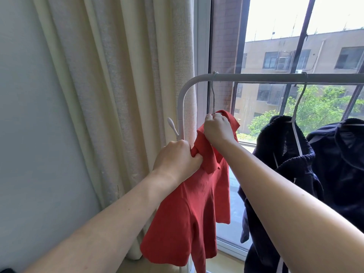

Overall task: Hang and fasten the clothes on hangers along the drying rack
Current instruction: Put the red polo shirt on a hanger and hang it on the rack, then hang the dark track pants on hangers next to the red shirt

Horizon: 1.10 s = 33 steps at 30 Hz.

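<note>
A red collared shirt hangs from a thin hanger hooked over the white drying rack's top bar, near its left bend. My left hand is closed on the shirt's collar at the left. My right hand grips the top of the shirt at the base of the hanger hook. The hanger's shoulders are hidden inside the shirt. To the right, a dark navy garment hangs on a white hanger from the same bar.
A cream curtain falls behind and left of the rack post. A white peg sticks out from the post. The window is behind the rack. Another dark garment hangs at far right.
</note>
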Tool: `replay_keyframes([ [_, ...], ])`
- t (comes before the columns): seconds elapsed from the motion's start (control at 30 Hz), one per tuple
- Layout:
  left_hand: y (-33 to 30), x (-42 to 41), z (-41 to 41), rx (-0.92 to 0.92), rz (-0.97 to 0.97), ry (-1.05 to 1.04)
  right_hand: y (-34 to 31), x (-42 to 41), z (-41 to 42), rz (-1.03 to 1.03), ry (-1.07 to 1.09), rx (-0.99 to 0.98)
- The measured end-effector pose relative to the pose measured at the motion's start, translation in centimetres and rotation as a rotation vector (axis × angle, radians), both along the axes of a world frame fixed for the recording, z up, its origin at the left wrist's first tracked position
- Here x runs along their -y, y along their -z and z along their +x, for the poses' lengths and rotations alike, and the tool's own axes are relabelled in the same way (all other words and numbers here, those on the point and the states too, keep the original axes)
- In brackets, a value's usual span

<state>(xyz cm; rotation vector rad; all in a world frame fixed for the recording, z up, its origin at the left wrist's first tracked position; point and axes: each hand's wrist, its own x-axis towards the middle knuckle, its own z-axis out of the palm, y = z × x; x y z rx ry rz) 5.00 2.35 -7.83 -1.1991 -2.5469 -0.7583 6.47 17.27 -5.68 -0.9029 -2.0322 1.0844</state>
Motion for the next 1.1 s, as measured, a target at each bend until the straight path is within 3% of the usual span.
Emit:
replay_keyframes([
  [0.63,-0.7,1.1,0.7,0.035,-0.007,0.009,-1.0,1.5,2.1,0.046,0.015,0.041],
  [1.1,-4.9,1.4,3.4,-0.137,0.073,0.098,-4.5,3.2,9.5,0.1,0.078,0.014],
])
